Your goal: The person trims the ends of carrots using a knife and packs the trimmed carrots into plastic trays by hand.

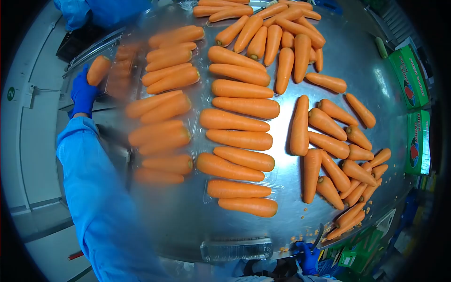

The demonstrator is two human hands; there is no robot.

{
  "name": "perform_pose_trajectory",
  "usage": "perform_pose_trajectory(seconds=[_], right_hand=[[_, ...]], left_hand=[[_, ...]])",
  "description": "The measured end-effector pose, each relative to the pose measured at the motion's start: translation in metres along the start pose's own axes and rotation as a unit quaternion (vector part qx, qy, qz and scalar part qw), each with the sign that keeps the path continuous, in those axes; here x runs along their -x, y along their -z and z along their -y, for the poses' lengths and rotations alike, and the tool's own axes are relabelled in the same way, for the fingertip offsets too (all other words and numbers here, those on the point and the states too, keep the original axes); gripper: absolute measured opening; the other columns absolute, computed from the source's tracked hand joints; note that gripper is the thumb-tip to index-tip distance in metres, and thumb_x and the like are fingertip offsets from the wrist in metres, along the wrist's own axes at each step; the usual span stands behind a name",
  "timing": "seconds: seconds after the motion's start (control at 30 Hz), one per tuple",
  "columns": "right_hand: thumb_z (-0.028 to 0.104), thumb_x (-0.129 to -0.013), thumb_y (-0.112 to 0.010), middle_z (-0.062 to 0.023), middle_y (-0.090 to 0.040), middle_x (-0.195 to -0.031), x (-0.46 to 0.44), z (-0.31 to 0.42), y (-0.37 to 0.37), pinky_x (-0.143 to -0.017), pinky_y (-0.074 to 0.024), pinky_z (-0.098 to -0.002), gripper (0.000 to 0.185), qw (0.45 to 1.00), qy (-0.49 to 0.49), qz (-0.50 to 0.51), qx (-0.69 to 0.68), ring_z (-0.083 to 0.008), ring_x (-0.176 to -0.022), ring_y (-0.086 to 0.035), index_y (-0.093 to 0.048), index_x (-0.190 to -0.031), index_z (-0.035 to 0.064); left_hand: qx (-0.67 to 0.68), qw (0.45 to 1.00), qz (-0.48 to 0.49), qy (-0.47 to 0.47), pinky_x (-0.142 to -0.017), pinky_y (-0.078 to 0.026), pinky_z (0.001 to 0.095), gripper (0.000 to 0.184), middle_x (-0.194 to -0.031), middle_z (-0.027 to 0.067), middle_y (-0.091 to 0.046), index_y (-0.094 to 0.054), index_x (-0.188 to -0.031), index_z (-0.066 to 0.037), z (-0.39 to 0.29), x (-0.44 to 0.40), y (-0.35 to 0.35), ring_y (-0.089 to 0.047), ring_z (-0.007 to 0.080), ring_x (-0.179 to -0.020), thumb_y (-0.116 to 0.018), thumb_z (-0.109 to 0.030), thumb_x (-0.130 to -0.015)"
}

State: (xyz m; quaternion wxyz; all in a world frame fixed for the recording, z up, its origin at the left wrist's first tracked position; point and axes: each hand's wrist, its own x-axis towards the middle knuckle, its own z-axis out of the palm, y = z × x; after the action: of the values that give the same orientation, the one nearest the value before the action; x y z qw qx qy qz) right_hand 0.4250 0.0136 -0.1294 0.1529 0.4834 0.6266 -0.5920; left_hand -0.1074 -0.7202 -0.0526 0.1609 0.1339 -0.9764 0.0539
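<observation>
My left hand (84, 92), in a blue glove with a light blue sleeve, reaches up the left side of the view. Its fingers are closed round a carrot (98, 70), held up beyond the table's left edge. Nearest to it is a blurred stack of orange shapes (123, 70), too smeared to make out. Right of that stands a column of paired carrots (171, 81), seen through haze. A second column of carrots (242, 107) lies sideways in clear plastic trays (206, 199) at the middle. My right hand is out of view.
Loose carrots (327, 125) cover the metal table's (291, 225) right half, with more piled at the top. A clear tray (236, 249) sits at the bottom edge. Another person's gloved hand (307, 258) holds a dark blade (319, 236). Green boxes (418, 143) stand at right.
</observation>
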Motion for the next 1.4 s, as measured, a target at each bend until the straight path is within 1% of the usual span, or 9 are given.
perform_pose_trajectory(seconds=[0.07, 0.27, 0.4, 0.47, 0.57, 0.67, 0.8, 1.03, 1.4], right_hand=[[0.016, -0.09, -0.06, -0.0092, -0.069, -0.074, 0.001, 0.001, 0.001, -0.053, -0.0478, -0.0259, 0.02, 1.0, 0.004, 0.002, 0.017, -0.015, -0.061, -0.063, -0.07, -0.093, -0.0016], [0.019, -0.093, -0.06, -0.0078, -0.069, -0.073, 0.005, 0.009, 0.003, -0.048, -0.0423, -0.0236, 0.022, 0.999, -0.017, 0.028, 0.003, -0.0123, -0.057, -0.061, -0.07, -0.093, -0.0004], [0.021, -0.096, -0.059, -0.0082, -0.07, -0.078, 0.007, 0.018, 0.001, -0.045, -0.0395, -0.0209, 0.023, 0.998, -0.03, 0.054, -0.014, -0.0101, -0.057, -0.06, -0.068, -0.098, 0.0001], [0.021, -0.094, -0.062, -0.0074, -0.07, -0.079, 0.007, 0.008, 0.003, -0.048, -0.042, -0.0215, 0.022, 0.998, -0.013, 0.048, -0.028, -0.0115, -0.061, -0.062, -0.07, -0.095, 0.001], [0.021, -0.093, -0.062, -0.0072, -0.071, -0.082, 0.001, -0.006, 0.007, -0.048, -0.0415, -0.0203, 0.022, 0.997, -0.002, 0.06, -0.041, -0.0106, -0.064, -0.063, -0.071, -0.097, 0.0018], [0.022, -0.093, -0.062, -0.005, -0.07, -0.083, 0.01, 0.009, 0.005, -0.051, -0.0407, -0.0195, 0.024, 0.997, -0.007, 0.079, -0.022, -0.0082, -0.066, -0.061, -0.071, -0.102, 0.0022], [0.023, -0.092, -0.065, -0.0022, -0.068, -0.078, 0.003, -0.002, 0.014, -0.052, -0.0395, -0.0202, 0.024, 0.992, 0.031, 0.115, -0.031, -0.0056, -0.061, -0.054, -0.073, -0.101, 0.0023], [0.021, -0.093, -0.064, -0.0059, -0.071, -0.085, -0.001, -0.011, 0.021, -0.048, -0.0421, -0.0196, 0.024, 0.982, 0.089, 0.164, -0.019, -0.0091, -0.07, -0.067, -0.071, -0.106, 0.002], [0.028, -0.09, -0.068, -0.004, -0.068, -0.069, -0.006, -0.026, 0.023, -0.045, -0.0408, -0.0228, 0.028, 0.978, 0.154, 0.141, -0.031, -0.0072, -0.046, -0.052, -0.072, -0.103, 0.0024]], left_hand=[[-0.081, 0.991, -0.079, 0.075, -0.098, -0.045, 0.0472, 0.087, -0.138, 0.0217, -0.049, -0.037, -0.148, -0.016, -0.036, 0.019, 0.013, -0.054, 0.0405, -0.12, -0.073, -0.013, -0.069], [0.139, 0.943, -0.266, -0.146, -0.101, -0.044, 0.0409, 0.067, -0.132, 0.0193, -0.051, -0.044, -0.14, -0.005, -0.071, 0.102, 0.038, -0.055, 0.0335, -0.117, -0.068, -0.012, -0.078], [0.514, 0.827, 0.193, 0.122, -0.087, -0.049, 0.0294, 0.02, -0.102, 0.0078, -0.069, -0.068, -0.104, -0.003, -0.154, 0.283, 0.085, -0.063, 0.0148, -0.096, -0.067, -0.001, -0.085], [0.57, 0.731, 0.37, 0.058, -0.088, -0.049, 0.0335, 0.021, -0.098, 0.006, -0.069, -0.07, -0.103, -0.007, -0.199, 0.381, 0.116, -0.064, 0.02, -0.095, -0.071, -0.006, -0.082], [0.386, 0.812, 0.312, -0.308, -0.086, -0.05, 0.0381, 0.03, -0.1, 0.0085, -0.064, -0.069, -0.11, -0.013, -0.243, 0.481, 0.131, -0.062, 0.0276, -0.096, -0.074, -0.019, -0.081], [0.353, 0.827, 0.241, -0.366, -0.082, -0.05, 0.0383, 0.03, -0.096, 0.0086, -0.063, -0.07, -0.109, -0.013, -0.237, 0.56, 0.095, -0.061, 0.0279, -0.092, -0.073, -0.02, -0.08], [0.455, 0.824, 0.283, -0.183, -0.073, -0.051, 0.036, 0.026, -0.089, 0.0078, -0.064, -0.072, -0.099, -0.012, -0.246, 0.57, 0.101, -0.062, 0.0276, -0.083, -0.075, -0.005, -0.073], [0.414, 0.846, 0.229, -0.247, -0.073, -0.051, 0.0356, 0.031, -0.086, 0.0081, -0.066, -0.073, -0.101, -0.011, -0.251, 0.566, 0.122, -0.063, 0.0266, -0.081, -0.076, -0.002, -0.072], [0.447, 0.836, 0.261, -0.184, -0.077, -0.05, 0.0341, 0.029, -0.089, 0.0075, -0.067, -0.07, -0.097, -0.012, -0.242, 0.572, 0.12, -0.063, 0.0245, -0.084, -0.078, -0.005, -0.069]])
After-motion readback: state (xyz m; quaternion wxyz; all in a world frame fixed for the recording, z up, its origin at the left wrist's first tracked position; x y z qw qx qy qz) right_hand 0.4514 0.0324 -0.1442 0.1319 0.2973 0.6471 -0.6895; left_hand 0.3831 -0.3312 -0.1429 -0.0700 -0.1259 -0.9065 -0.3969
